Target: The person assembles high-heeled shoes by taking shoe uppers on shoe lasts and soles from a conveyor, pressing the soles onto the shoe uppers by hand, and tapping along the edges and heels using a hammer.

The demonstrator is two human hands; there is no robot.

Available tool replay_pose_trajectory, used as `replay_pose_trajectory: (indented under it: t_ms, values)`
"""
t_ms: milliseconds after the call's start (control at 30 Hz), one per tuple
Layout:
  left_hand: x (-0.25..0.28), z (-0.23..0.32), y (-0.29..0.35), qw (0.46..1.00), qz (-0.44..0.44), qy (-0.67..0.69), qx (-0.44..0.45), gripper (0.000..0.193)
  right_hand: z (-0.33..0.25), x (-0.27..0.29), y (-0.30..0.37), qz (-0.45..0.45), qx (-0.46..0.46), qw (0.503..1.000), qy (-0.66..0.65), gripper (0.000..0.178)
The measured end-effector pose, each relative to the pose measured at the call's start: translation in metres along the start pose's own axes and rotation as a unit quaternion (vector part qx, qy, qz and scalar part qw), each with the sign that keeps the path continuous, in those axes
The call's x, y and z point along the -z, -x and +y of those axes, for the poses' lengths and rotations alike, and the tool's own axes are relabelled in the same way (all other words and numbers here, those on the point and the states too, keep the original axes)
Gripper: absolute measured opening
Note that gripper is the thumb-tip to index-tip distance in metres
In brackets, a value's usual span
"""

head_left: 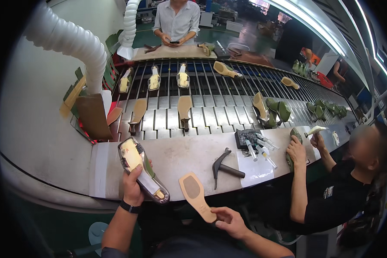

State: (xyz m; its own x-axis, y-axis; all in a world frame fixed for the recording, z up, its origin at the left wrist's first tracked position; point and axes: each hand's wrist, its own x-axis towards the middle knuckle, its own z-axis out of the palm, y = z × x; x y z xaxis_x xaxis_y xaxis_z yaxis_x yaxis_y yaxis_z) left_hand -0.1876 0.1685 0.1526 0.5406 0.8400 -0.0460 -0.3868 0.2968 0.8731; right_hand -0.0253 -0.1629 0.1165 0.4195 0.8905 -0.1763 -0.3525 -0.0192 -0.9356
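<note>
My left hand (133, 188) is wrapped round a shoe upper on its last (141, 165), bottom side up, with a pale yellow underside, a dark edge and some green at the side. It is held tilted over the bench's near edge. To its right, the fingers of my right hand (231, 222) pinch the narrow end of a tan shoe sole (195, 193) that has a darker patch on its wide part. The two pieces are apart. A black-handled hammer (228, 168) lies on the bench, right of the sole.
Beyond the bench (180, 148), a conveyor (210, 114) carries tan soles, yellow-bottomed uppers and green shoes. Several syringes (262, 146) lie by a dark box. At right a co-worker (331, 189) holds a green shoe and a brush. Another person (176, 19) stands opposite. A white duct (75, 41) hangs left.
</note>
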Motion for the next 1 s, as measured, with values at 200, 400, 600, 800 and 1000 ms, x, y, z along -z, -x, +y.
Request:
replay_pose_trajectory:
  t_ms: [200, 400, 600, 800, 1000]
  values:
    - [-0.025, -0.012, -0.019, 0.979, -0.134, -0.137, -0.065, 0.058, 0.036, -0.010, -0.052, -0.013, -0.221, 0.973, -0.064, 0.032]
    - [-0.024, 0.017, -0.021, 0.976, -0.185, 0.085, -0.074, 0.072, -0.028, -0.019, -0.048, 0.083, -0.051, 0.995, -0.013, 0.021]
    - [-0.060, 0.051, -0.027, 0.976, -0.206, 0.062, -0.019, 0.058, -0.082, -0.088, -0.075, -0.054, -0.008, 0.998, -0.026, 0.034]
    - [-0.067, 0.060, -0.010, 0.969, -0.247, 0.011, -0.009, 0.050, -0.090, -0.124, -0.098, -0.125, 0.005, 0.992, -0.012, 0.032]
    - [-0.060, 0.060, 0.004, 0.963, -0.264, 0.053, -0.001, 0.081, -0.086, -0.133, -0.108, -0.108, 0.015, 0.994, -0.011, 0.034]
